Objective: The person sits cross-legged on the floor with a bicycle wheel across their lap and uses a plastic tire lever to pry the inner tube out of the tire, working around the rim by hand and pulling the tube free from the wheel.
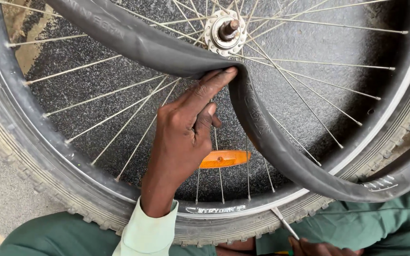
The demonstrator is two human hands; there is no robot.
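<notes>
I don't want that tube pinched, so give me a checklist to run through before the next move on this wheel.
1. Left hand has hold of the inner tube: ok, fingers press into its fold near the hub.
2. Tube free of the rim at the top: ok, it loops across the spokes.
3. Tube free at the lower right: cannot tell, it runs under the tyre edge.
4. Metal tool seated at the rim: ok, its tip sits at the tyre edge.
5. Right hand grips the tool: cannot tell, mostly out of view.
6. Orange reflector clear of the fingers: ok.
</notes>
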